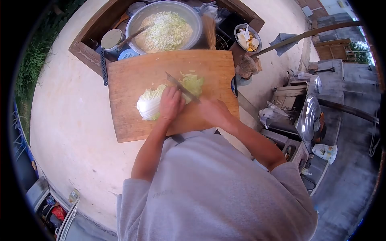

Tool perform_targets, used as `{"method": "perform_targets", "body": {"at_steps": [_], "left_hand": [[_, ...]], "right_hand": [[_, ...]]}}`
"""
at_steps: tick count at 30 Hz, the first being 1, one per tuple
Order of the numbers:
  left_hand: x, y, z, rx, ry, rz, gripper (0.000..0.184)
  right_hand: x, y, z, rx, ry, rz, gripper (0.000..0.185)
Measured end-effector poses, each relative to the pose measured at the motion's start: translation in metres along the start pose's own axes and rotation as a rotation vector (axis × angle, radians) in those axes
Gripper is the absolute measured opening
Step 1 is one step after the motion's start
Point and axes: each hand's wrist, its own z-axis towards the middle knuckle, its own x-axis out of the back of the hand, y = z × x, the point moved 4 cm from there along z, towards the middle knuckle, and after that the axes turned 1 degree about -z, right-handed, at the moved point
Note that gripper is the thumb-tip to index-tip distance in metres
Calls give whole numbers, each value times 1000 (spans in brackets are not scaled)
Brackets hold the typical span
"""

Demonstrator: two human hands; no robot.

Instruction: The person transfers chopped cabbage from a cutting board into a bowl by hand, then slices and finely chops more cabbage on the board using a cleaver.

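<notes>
Cabbage [149, 103]: lay on the wooden cutting board [132, 82], left of centre, with the white base toward the left and the leafy end under the left hand [171, 103]. Held it down there with the left fingers bent and pressed close together over the leaves, just beside the knife [181, 86]. Gripped the knife in the right hand [214, 111], fingers closed around a handle mostly hidden from view. Slanted the blade across the board, tip pointing away and to the left. Saw leaf shreds [194, 86] in a loose green heap on the board, right of the blade. Beyond the far edge, found a large basin [197, 25] with finely chopped pale-green pieces [167, 28] inside and a wooden stick [136, 35] leaning over the left rim. Noted also a white-topped tub [111, 39] left of the basin, a straw brush [209, 33] to the right, and a small bowl [257, 36] of yellow and white scraps [247, 39] farther right.
</notes>
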Motion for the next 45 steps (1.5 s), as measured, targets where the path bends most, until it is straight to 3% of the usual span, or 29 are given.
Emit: {"method": "perform_targets", "body": {"at_steps": [4, 7, 9, 16, 22, 26, 29, 35, 38, 41, 45], "left_hand": [[-1, -2, 0, 13, -34, 10, 16], [0, 1, 3, -22, 8, -5, 17], [4, 4, 4, -31, 28, 16, 18], [1, 0, 0, 16, -14, 35, 18], [0, 0, 1, 26, 0, 2, 17], [3, 2, 2, 26, 28, -38, 16], [2, 0, 0, 44, 28, -9, 16], [2, 2, 0, 31, 34, -8, 16], [3, 3, 1, 53, 59, -25, 14], [10, -4, 4, 106, -63, -153, 10], [34, -14, 7, -115, -328, -79, 16]], "right_hand": [[-37, 11, 13, -16, -3, -75, 18], [-62, 17, 49, 8, 185, 39, 18], [-62, 16, 52, 78, 197, 30, 18], [0, 3, -5, 27, -11, 39, 19], [-62, 8, 43, 6, 103, 22, 19], [-57, 18, 37, 74, 180, 49, 17], [-16, 6, 6, 15, 42, 45, 17], [-60, 15, 22, -6, -1, -17, 17], [-60, -3, 43, -36, 103, 16, 17], [-75, 14, 44, 1, 186, 57, 16], [-64, 10, 36, -73, 193, 143, 16]]}}
